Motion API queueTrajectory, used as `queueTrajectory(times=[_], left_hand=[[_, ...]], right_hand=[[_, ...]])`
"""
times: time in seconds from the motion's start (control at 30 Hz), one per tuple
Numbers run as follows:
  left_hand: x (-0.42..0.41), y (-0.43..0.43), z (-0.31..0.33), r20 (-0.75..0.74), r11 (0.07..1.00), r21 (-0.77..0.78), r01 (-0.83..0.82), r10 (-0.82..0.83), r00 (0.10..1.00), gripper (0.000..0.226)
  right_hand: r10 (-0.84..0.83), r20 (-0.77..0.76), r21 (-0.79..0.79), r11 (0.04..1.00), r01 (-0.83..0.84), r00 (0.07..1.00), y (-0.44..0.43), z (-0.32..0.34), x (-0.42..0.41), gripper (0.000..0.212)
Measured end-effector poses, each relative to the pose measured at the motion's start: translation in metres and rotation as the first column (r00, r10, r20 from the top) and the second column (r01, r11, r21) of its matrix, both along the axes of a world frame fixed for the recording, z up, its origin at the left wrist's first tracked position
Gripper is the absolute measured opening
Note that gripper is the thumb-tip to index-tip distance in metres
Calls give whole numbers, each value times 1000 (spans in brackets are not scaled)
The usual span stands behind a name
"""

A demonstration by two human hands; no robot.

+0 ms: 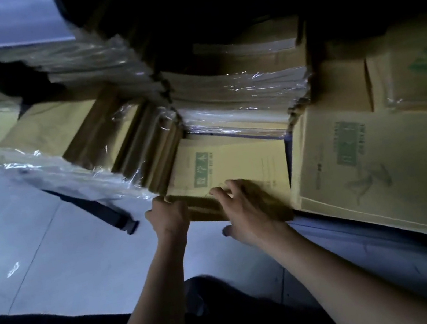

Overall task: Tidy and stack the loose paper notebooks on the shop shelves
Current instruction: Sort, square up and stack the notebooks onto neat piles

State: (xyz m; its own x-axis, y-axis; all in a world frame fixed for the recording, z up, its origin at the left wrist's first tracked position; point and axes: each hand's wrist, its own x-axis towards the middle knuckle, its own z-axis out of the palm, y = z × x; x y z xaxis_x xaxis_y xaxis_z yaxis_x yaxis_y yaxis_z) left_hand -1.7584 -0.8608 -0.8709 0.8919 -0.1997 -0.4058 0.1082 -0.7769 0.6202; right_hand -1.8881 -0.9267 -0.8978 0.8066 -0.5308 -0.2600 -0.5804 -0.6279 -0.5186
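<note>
Notebooks (pixel 224 165) in a loose stack sit on the low shelf (pixel 360 233), near edge, between shrink-wrapped bundles (pixel 125 148) on the left and a larger stack (pixel 376 162) on the right. Left hand (pixel 169 214) closed around the stack's near-left corner; right hand (pixel 245 207) lies flat on the top cover, fingers spread, thumb hanging off the near edge below. Covers: matte yellow-brown paper, green printed label, thin and floppy. Judged light singly, hefty as a pile; sheets likely to slide and fan, so hold at the near edge with pressure from above. Wrapped packs behind (pixel 240 95) look glossy, slippery. Light dim; far shelf unreadable.
</note>
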Motion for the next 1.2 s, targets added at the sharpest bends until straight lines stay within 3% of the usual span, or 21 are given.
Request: queueTrajectory(times=[0.13,0.23,0.33,0.43,0.5,0.6,0.73,0.83,1.0,1.2], left_hand=[[19,0,-15,-30,993,-86,-80,78,997,35],[26,-1,-9,-45,964,-196,-180,174,984,53],[32,-5,0,-212,873,-318,-370,315,925,30],[36,-7,6,-375,809,-368,-459,322,869,14],[33,-10,10,-439,800,-415,-432,240,866,12],[29,-17,16,-461,798,-461,-388,158,873,12],[27,-17,19,-368,888,-432,-157,-15,930,19],[26,-15,20,-429,882,-465,-83,-142,892,3],[22,-15,14,-485,864,-502,-41,-242,841,26],[19,-19,10,-524,893,-446,-61,-205,827,61]], right_hand=[[-26,-7,-212,977,24,1000,3,-5,8,66],[-3,65,-229,973,18,998,-6,0,14,42],[-258,145,5,966,260,955,-28,14,19,21],[-539,197,295,829,475,819,-44,15,22,21],[-521,204,322,835,446,829,-43,13,19,20],[-377,172,236,913,333,910,-32,13,15,18],[-206,147,148,972,185,967,-15,11,14,56],[-233,145,122,969,217,961,-12,15,16,61],[-232,127,49,973,227,965,-11,17,20,63],[-282,175,85,959,271,943,-14,17,20,42]])
